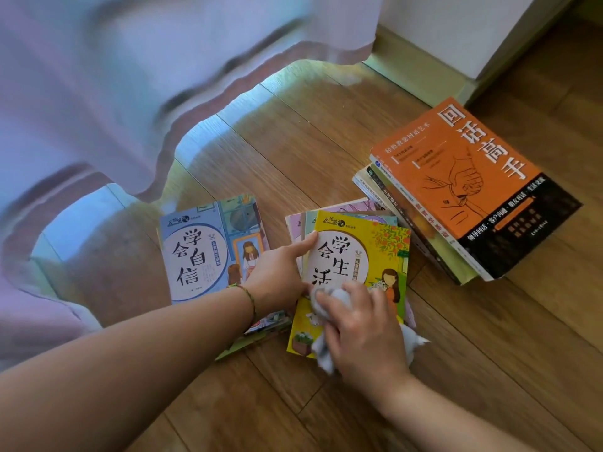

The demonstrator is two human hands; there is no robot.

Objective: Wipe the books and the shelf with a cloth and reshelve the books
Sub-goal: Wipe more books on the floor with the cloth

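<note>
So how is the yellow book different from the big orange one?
The yellow book is thin, tops a fanned pile and is being wiped; the orange book is thicker, larger and untouched. The yellow book shows a cartoon girl, the orange book a line-drawn fist. Both lie face up on piles on the floor.

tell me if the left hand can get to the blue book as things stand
Probably yes. The left hand presses on the yellow book, and the blue book lies face up right beside it on the floor with only the left forearm above it.
</note>
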